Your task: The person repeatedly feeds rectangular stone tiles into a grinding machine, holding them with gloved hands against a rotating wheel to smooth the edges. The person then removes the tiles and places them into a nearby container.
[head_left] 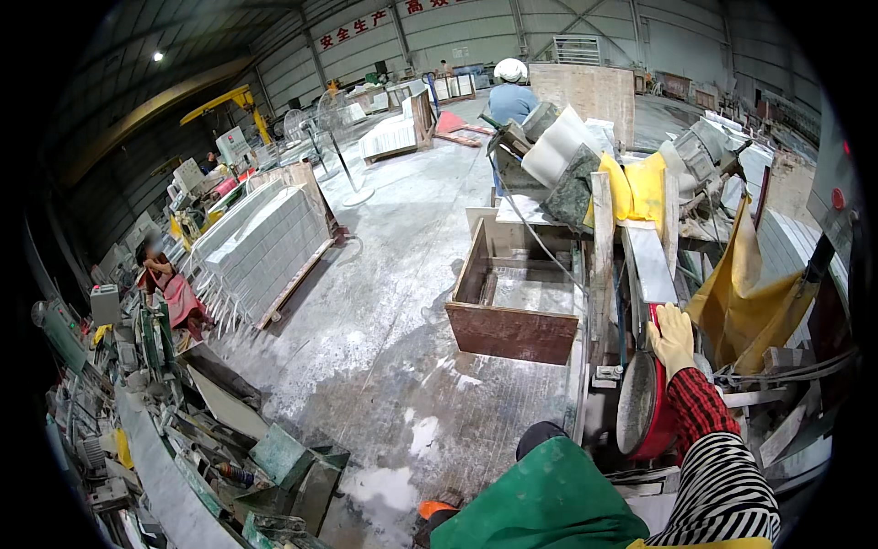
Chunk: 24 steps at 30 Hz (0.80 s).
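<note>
In the head view, the only view, the person's right hand, in a pale glove, lies at the near end of a long pale slab. Its fingers are stretched forward rather than clenched; whether they grip the slab or merely rest there cannot be told, since the palm side is hidden. The left hand is out of sight.

The slab sits to the right of the picture's middle, between two upright boards, its far end at a yellow cover. Below the hand stands a red-rimmed round part; an open brown box is on the floor to the left.

Several things could go wrong. If the round part is a wheel and turns, it could catch the glove or the checked cuff close beside it. Uneven pressure on the near end could skew the slab and wedge it against a board, or pinch a fingertip. The loose cable over the box might snag.

The slab points away from the person, toward the yellow cover; its long axis runs fore and aft, the far end leaning slightly left in the picture.
</note>
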Motion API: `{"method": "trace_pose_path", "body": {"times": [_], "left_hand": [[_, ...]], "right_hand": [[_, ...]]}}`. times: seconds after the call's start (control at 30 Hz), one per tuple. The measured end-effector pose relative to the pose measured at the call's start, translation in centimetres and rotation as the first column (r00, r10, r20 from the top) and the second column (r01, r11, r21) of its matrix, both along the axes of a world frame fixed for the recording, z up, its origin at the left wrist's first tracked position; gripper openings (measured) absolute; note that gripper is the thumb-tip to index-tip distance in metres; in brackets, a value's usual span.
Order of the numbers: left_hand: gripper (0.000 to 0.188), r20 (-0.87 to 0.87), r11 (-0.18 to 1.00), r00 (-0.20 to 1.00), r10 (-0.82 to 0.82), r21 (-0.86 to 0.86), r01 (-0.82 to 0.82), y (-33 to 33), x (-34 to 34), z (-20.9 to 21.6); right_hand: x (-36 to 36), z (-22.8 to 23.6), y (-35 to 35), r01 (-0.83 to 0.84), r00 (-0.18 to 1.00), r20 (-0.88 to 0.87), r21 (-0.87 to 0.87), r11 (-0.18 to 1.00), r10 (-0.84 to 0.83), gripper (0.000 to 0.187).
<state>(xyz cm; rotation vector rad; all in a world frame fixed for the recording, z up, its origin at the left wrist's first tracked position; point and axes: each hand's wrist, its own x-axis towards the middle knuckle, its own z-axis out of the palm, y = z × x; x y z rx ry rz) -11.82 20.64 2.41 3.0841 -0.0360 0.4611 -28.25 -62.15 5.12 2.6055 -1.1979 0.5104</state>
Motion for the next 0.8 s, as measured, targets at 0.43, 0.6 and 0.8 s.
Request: {"method": "trace_pose_path", "body": {"times": [0.43, 0.6, 0.8], "left_hand": [[0.048, -0.047, 0.994, 0.999, 0.026, -0.104, -0.031, -1.0, 0.7, -0.2], [0.049, -0.009, 0.995, 1.0, -0.01, -0.101, 0.009, -0.7, 0.7, -0.4], [0.055, -0.061, 0.999, 0.998, 0.027, -0.032, -0.029, -0.4, 1.9, -1.2]], "right_hand": [[-1.4, 1.6, 1.9, -0.215, 0.974, 0.041, -0.145, 0.966, 0.223, 0.042], [-2.1, -0.4, 0.6, -0.309, 0.941, 0.11, -0.103, 0.945, 0.32, 0.035], [-1.1, 3.4, 2.4, -0.12, 0.979, 0.179, 0.108, 0.987, 0.099, 0.023]]}}
